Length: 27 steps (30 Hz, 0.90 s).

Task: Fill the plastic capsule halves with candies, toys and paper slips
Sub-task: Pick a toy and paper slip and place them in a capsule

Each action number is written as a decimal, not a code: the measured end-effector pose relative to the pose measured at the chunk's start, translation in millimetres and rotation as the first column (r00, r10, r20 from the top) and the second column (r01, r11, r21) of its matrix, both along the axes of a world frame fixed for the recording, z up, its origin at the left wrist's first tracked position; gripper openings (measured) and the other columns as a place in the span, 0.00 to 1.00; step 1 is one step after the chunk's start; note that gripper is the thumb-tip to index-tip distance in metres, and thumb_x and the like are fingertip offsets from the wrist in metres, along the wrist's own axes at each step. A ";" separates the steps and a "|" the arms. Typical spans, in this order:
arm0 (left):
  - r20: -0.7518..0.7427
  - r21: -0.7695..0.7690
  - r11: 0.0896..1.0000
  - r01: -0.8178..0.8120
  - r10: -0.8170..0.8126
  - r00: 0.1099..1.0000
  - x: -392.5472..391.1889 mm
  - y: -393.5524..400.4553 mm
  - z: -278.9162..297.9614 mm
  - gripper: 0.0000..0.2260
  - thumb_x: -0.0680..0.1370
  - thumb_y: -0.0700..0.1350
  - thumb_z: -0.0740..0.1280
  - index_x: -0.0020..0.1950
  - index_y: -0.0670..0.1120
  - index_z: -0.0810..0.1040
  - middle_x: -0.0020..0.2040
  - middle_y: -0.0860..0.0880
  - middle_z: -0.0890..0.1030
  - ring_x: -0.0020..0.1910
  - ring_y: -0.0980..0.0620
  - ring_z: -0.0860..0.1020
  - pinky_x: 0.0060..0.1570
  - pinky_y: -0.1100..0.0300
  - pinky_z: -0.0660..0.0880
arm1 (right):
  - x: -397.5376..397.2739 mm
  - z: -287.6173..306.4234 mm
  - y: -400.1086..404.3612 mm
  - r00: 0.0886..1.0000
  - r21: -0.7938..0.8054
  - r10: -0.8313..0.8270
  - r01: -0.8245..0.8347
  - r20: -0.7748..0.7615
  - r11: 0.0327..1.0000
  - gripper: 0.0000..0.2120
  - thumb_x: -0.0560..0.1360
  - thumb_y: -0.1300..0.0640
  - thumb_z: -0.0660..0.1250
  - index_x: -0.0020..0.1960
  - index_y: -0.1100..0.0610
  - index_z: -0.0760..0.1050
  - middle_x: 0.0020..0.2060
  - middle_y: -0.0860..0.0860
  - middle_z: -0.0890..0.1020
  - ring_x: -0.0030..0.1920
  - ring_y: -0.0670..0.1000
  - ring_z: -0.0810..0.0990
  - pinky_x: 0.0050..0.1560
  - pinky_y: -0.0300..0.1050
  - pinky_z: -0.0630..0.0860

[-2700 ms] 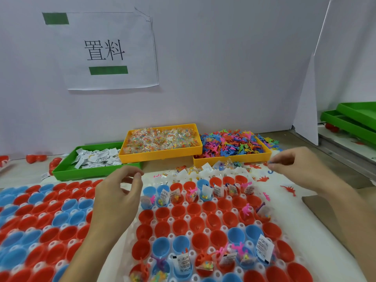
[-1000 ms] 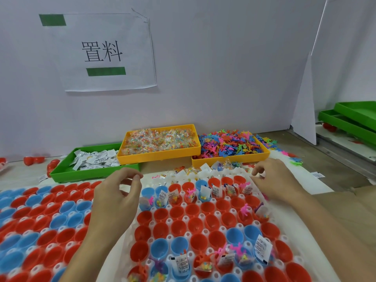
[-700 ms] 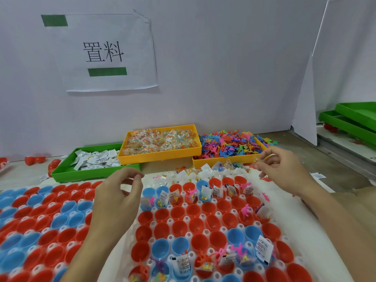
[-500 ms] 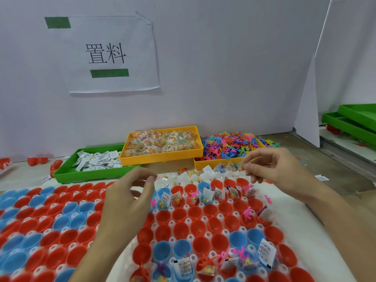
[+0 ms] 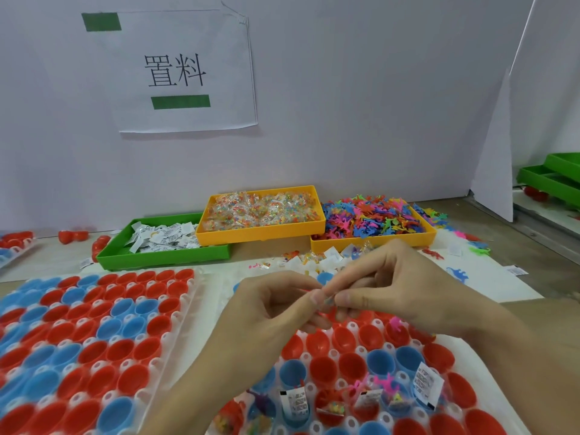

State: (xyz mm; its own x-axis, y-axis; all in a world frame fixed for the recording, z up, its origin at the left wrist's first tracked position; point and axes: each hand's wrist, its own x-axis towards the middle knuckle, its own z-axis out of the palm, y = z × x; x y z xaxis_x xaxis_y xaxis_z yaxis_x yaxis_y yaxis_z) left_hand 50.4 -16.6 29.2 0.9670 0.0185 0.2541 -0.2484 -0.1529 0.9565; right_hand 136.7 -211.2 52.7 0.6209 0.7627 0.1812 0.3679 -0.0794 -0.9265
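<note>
A small toy (image 5: pixel 326 299), mostly hidden and seemingly rubbery, is pinched between both hands, the left hand (image 5: pixel 266 312) and right hand (image 5: pixel 405 293) meeting fingertip to fingertip above the capsule tray (image 5: pixel 480 356). This looks like the toy-filling step, perhaps separating stuck pieces. Next, 1 piece should drop into an empty red cup (image 5: pixel 323 368) just below the hands; the toy bin (image 5: pixel 373 240) lies beyond them.

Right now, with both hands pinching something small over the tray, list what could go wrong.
1. The small toy pinched between left hand and right hand could slip and land in an already filled capsule half.
2. The forearms hover just above standing paper slips; lowering them may knock slips out.
</note>
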 end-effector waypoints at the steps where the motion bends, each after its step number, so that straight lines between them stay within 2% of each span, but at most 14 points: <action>1: -0.008 0.003 1.000 0.014 -0.014 1.000 0.0 -0.1 0.4 0.12 0.71 0.47 0.70 0.49 0.42 0.84 0.40 0.44 0.86 0.40 0.46 0.85 0.43 0.59 0.82 | 0.1 -0.5 0.6 1.000 -0.007 -0.008 0.008 0.002 1.000 0.08 0.74 0.59 0.74 0.51 0.51 0.87 0.41 0.54 0.88 0.44 0.53 0.87 0.46 0.39 0.82; 6: -0.020 -0.041 0.999 0.033 -0.034 0.999 0.5 1.2 -0.2 0.11 0.69 0.42 0.73 0.49 0.39 0.84 0.41 0.42 0.86 0.41 0.45 0.85 0.43 0.60 0.81 | -0.3 -3.2 2.7 0.999 -0.003 -0.034 0.034 -0.008 0.999 0.09 0.74 0.61 0.74 0.51 0.51 0.87 0.41 0.53 0.88 0.46 0.53 0.87 0.49 0.42 0.81; 12: -0.004 0.007 0.999 -0.047 0.047 0.999 0.5 1.5 -3.7 0.10 0.67 0.47 0.75 0.46 0.46 0.86 0.40 0.45 0.86 0.41 0.45 0.85 0.46 0.56 0.82 | -2.0 -4.0 4.7 0.997 0.043 -0.003 0.006 -0.072 0.999 0.09 0.74 0.63 0.74 0.53 0.56 0.85 0.42 0.56 0.87 0.46 0.55 0.87 0.49 0.40 0.81; 16: 0.026 0.058 0.993 -0.099 0.097 0.995 0.9 0.8 -5.0 0.05 0.71 0.38 0.76 0.45 0.45 0.85 0.39 0.45 0.86 0.40 0.45 0.85 0.46 0.54 0.83 | -3.1 -5.4 8.8 0.998 0.030 -0.068 0.069 -0.008 0.997 0.12 0.71 0.56 0.74 0.53 0.58 0.83 0.41 0.54 0.87 0.41 0.54 0.87 0.45 0.43 0.83; 20: 0.056 0.098 0.990 -0.104 0.099 0.994 0.5 -0.1 -4.6 0.06 0.71 0.35 0.75 0.46 0.44 0.84 0.39 0.46 0.86 0.41 0.45 0.85 0.47 0.53 0.82 | -0.7 -6.1 6.9 0.997 0.017 -0.076 0.076 0.028 0.997 0.06 0.74 0.62 0.74 0.51 0.57 0.84 0.39 0.53 0.87 0.40 0.52 0.87 0.44 0.40 0.81; 24: 0.101 0.082 0.989 -0.126 0.117 0.988 0.3 1.0 -2.4 0.09 0.70 0.40 0.76 0.48 0.47 0.83 0.40 0.47 0.86 0.40 0.47 0.85 0.44 0.57 0.82 | 8.8 1.1 -9.6 0.987 -0.006 -0.139 0.139 0.079 0.990 0.06 0.73 0.64 0.75 0.46 0.54 0.86 0.39 0.54 0.87 0.40 0.52 0.87 0.43 0.37 0.81; 27: 0.147 0.061 0.977 -0.204 0.194 0.970 1.5 8.0 -0.4 0.11 0.68 0.46 0.74 0.49 0.47 0.82 0.40 0.47 0.86 0.39 0.48 0.84 0.41 0.60 0.81 | 18.4 10.9 -35.2 0.975 -0.162 -0.157 0.183 0.160 0.970 0.08 0.72 0.64 0.75 0.44 0.52 0.87 0.39 0.51 0.87 0.40 0.48 0.86 0.43 0.35 0.80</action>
State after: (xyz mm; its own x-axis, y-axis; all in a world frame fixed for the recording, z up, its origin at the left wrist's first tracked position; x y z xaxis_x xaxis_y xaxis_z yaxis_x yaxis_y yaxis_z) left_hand 51.9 -8.7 28.8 0.9007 0.1827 0.3942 -0.3358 -0.2830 0.8984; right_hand 155.1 -246.4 63.6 0.7210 0.6760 0.1522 0.4642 -0.3081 -0.8304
